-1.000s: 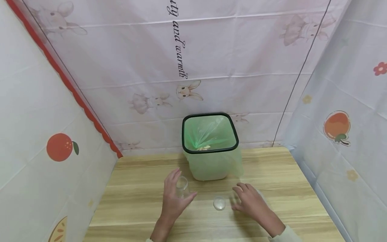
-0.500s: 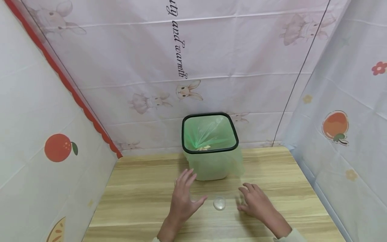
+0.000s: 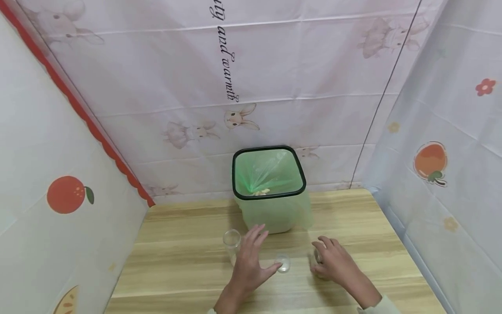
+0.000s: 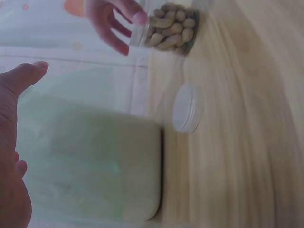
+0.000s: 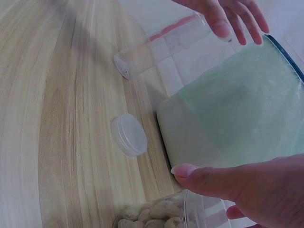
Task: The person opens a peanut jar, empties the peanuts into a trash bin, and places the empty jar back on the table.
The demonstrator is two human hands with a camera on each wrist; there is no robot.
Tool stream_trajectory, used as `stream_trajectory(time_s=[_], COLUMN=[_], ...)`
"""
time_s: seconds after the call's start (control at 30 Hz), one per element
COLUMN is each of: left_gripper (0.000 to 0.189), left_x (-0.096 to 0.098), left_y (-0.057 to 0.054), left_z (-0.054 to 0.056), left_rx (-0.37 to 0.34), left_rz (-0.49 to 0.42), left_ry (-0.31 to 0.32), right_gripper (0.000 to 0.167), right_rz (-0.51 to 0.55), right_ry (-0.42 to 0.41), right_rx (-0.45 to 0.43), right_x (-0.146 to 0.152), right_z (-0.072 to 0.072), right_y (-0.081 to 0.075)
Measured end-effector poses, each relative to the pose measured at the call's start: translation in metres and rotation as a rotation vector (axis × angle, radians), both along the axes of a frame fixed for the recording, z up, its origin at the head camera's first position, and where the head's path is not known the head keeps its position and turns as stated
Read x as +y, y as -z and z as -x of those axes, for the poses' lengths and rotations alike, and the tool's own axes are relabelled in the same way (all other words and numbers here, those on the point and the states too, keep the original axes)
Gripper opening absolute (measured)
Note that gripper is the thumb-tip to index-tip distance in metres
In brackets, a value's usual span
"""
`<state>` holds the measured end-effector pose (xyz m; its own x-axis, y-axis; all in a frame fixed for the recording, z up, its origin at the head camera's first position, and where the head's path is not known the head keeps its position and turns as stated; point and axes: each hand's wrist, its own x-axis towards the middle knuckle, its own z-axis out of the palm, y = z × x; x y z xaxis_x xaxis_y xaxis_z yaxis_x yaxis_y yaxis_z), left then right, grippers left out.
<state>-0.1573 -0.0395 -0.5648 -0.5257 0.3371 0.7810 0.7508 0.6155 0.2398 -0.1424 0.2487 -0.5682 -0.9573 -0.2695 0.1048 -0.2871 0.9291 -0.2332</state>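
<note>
My left hand hovers between a tall clear plastic jar and a round clear lid, fingers spread and holding nothing. Its thumb overlaps the lid's edge in the head view. The tall jar stands upright and looks empty in the right wrist view. At a shorter clear jar of peanuts, my right hand has its fingers loosely bent, with the thumb right at the rim. In the head view that hand covers most of the peanut jar. The lid lies flat on the table, between the two jars.
A bin with a green bag liner and black rim stands at the back of the wooden table. Several pale pieces lie inside it. Printed cloth hangs behind the table and on both sides.
My left hand has moved right, away from the tall jar, which now shows fully beside it. My right hand has shifted slightly right. The lid rests in the same place.
</note>
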Motion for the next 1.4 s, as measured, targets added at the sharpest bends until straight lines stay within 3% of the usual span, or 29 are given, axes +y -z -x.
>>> stream_trajectory(time_s=[0.4,0.67,0.93,1.2,1.4], left_gripper=[0.114,0.122,0.128,0.128,0.127], left_x=[0.021,0.032,0.052,0.07,0.086], left_y=[0.023,0.042,0.059,0.067,0.07], left_z=[0.0,0.002,0.003,0.001,0.001], left_rx=[-0.131,-0.293,-0.383,-0.478,-0.646], left_rz=[0.012,0.053,0.093,0.152,0.14], left_ry=[0.023,0.025,0.058,0.044,0.051], right_gripper=[0.077,0.083,0.082,0.082,0.083], right_rz=[0.026,0.05,0.051,0.065,0.062], right_ry=[0.019,0.025,0.02,0.025,0.042], right_rx=[-0.029,-0.079,-0.069,-0.089,-0.134], right_x=[0.002,0.003,0.005,0.008,0.009], right_z=[0.0,0.0,-0.003,-0.003,-0.003], right_y=[0.0,-0.003,-0.007,-0.007,-0.009])
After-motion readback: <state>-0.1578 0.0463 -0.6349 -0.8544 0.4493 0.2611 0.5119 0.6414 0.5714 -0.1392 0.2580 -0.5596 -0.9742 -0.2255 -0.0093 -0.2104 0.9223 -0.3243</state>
